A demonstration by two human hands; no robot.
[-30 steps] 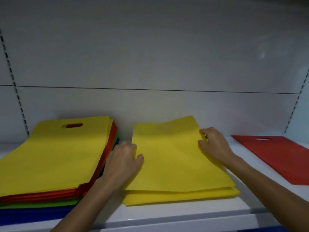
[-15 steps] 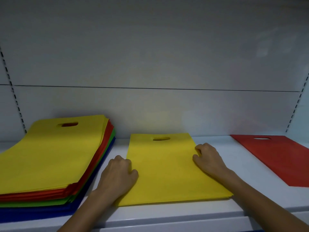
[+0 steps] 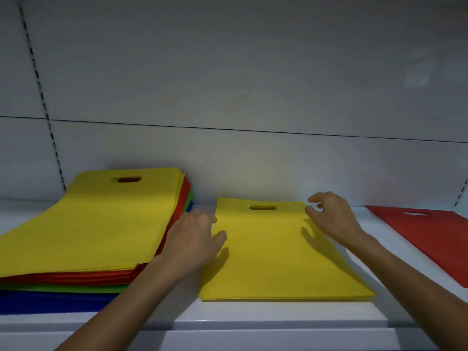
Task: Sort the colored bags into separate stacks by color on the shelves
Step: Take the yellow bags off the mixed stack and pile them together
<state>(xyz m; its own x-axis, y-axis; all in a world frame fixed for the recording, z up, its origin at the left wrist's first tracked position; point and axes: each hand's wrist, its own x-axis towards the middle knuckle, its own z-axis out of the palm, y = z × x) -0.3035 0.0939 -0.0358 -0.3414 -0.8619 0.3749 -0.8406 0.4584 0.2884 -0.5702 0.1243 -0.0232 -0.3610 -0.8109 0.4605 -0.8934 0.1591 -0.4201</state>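
Note:
A flat stack of yellow bags (image 3: 276, 257) lies in the middle of the white shelf (image 3: 278, 317), handle hole toward the back. My left hand (image 3: 195, 239) rests at its left edge, thumb on the yellow, fingers loosely bent and holding nothing. My right hand (image 3: 331, 216) hovers just above the stack's far right corner, fingers relaxed and spread. To the left sits a thick mixed pile (image 3: 83, 224) with yellow on top, then red, green and blue layers. A red bag (image 3: 430, 236) lies flat at the right.
The shelf's white back panel (image 3: 253, 97) rises close behind the bags. Slotted uprights (image 3: 40, 97) run down the left and right sides. A bare strip of shelf separates the yellow stack from the red bag.
The yellow bag was laid flat and squared onto the stack. Since half a second ago, my right hand has lifted off the bag's right edge and my left has slid slightly back.

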